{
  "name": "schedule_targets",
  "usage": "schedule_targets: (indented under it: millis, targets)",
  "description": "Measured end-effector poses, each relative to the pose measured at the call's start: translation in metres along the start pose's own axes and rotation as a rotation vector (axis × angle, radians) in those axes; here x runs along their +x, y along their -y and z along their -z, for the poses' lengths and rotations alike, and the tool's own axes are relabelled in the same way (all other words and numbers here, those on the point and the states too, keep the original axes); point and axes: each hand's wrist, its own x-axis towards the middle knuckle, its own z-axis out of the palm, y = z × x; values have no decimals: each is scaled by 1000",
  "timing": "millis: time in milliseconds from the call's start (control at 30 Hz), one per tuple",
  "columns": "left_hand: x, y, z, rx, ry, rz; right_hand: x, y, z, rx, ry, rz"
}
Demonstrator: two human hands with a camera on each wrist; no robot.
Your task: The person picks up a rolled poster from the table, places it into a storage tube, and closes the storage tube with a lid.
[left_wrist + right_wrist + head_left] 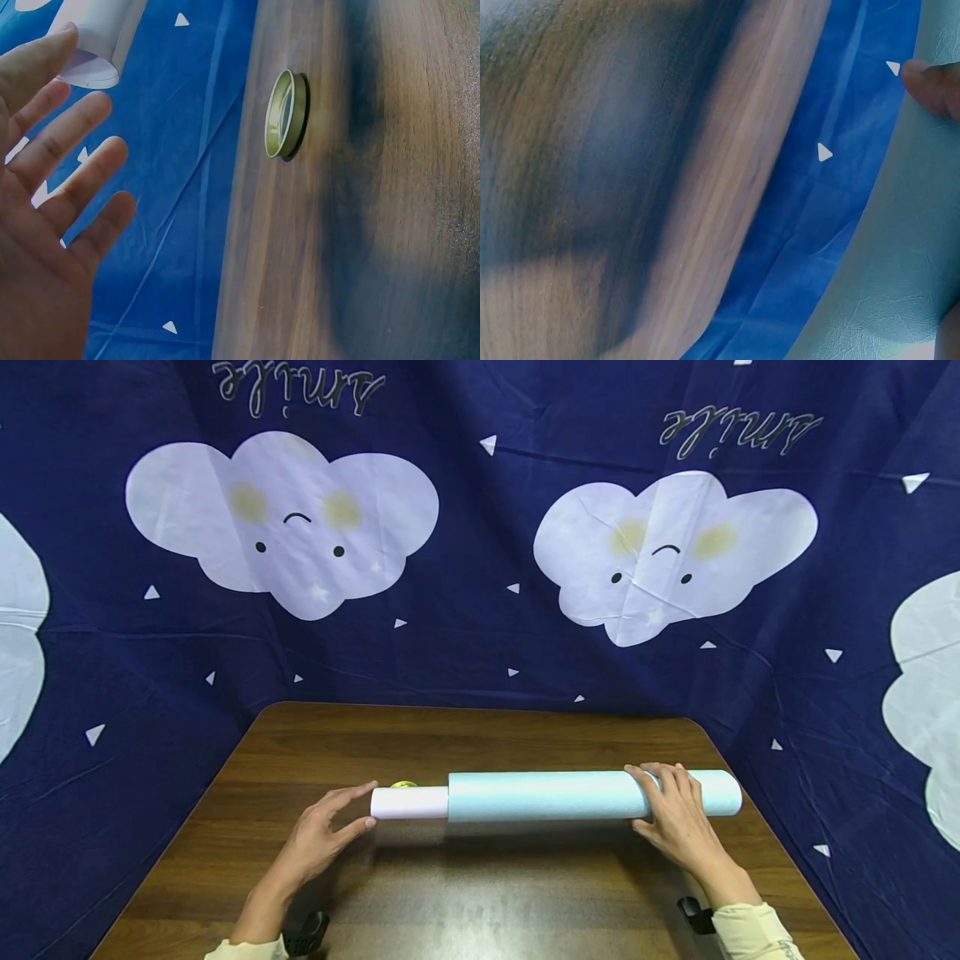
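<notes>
A long light-blue tube (540, 796) is held level above the table, with a white paper roll (411, 802) sticking out of its left end. My right hand (678, 814) grips the tube toward its right end; the right wrist view shows a fingertip on the tube's blue surface (907, 225). At the free end of the white roll is my left hand (318, 837), thumb and fingers spread on either side. In the left wrist view the roll's end (112, 41) looks hollow. A gold round lid (298, 112) lies on the table, partly hidden behind the roll in the head view.
The wooden table (480, 893) has rounded far corners. A dark-blue cloth (465, 568) with white clouds and small triangles hangs behind it and along both sides. Small black devices (696, 916) show by both wrists.
</notes>
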Motion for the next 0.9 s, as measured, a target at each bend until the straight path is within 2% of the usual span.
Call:
schedule_targets:
  millis: [467,900]
  targets:
    - [1,1,-5,-28,-30,-63,0,1,-2,7,-15,10]
    - [7,-6,-15,-11,-30,-63,3,4,-1,3,-7,12]
